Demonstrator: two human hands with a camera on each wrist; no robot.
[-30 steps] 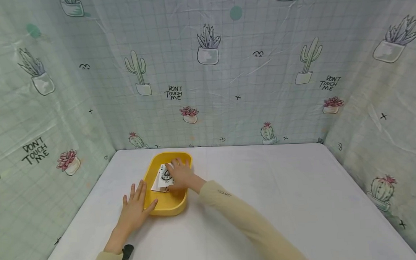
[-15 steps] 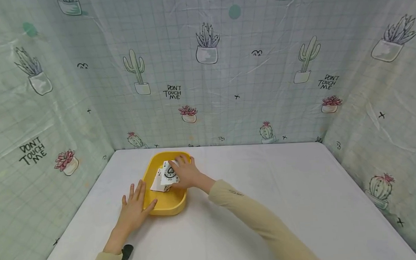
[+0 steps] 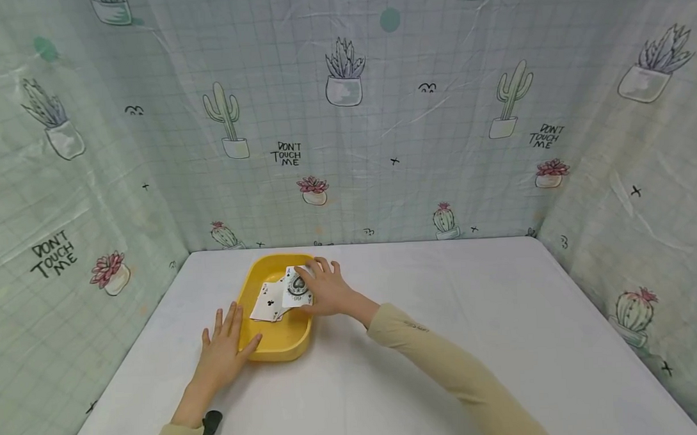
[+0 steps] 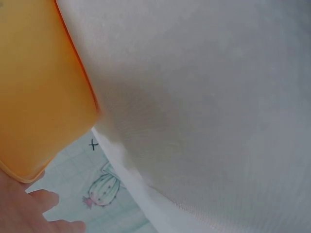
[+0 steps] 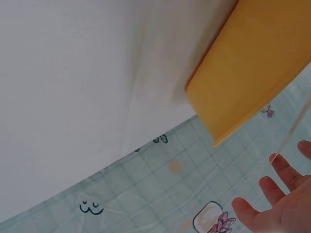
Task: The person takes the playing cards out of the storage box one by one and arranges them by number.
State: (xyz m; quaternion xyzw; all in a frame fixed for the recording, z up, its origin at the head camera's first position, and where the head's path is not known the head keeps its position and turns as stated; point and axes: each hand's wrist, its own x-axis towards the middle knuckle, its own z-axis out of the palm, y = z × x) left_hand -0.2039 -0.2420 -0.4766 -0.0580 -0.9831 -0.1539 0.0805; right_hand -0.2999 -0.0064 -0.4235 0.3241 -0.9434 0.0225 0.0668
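Observation:
A yellow plastic tub (image 3: 279, 343) stands at the back left of the table. My right hand (image 3: 330, 292) pinches an ace of spades playing card (image 3: 294, 288) above the tub's right rim, its face toward the head camera. In the right wrist view the card (image 5: 294, 123) appears as a thin edge at the fingertips, higher than the rim. Fanned playing cards (image 3: 264, 302) lie inside the tub, an ace of clubs among them. My left hand (image 3: 220, 347) rests against the tub's left rim, fingers straight and spread; the left wrist view catches part of it.
A white table (image 3: 444, 329) stretches to the right of the tub. Patterned cloth (image 3: 374, 133) printed with cacti surrounds its back and sides. Next to the left wrist is a dark object (image 3: 211, 425), partly behind the sleeve.
The right hand has drawn the ace of spades up and right, from over the other cards toward the tub's right rim, uncovering the ace of clubs. The left hand stays in place.

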